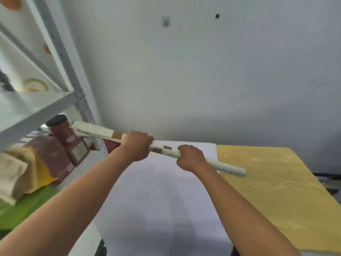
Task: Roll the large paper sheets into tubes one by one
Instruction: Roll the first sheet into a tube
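Observation:
A long white rolled paper tube [167, 150] with brown tape patches slants from upper left to lower right, lifted above the table. My left hand [137, 145] grips it near its middle. My right hand [191, 157] grips it a little further right. The tube's left end reaches toward the shelf unit and its right end sticks out over the wooden table. Beneath my arms a large white paper sheet [160, 196] lies flat on the table.
The wooden table [273, 183] extends right, its edge at the far right. A white metal shelf unit [55, 100] stands at left, holding a red jar [63, 131], brown boxes [53, 157], cloth [13, 174] and a green surface [27, 206]. A grey wall stands behind.

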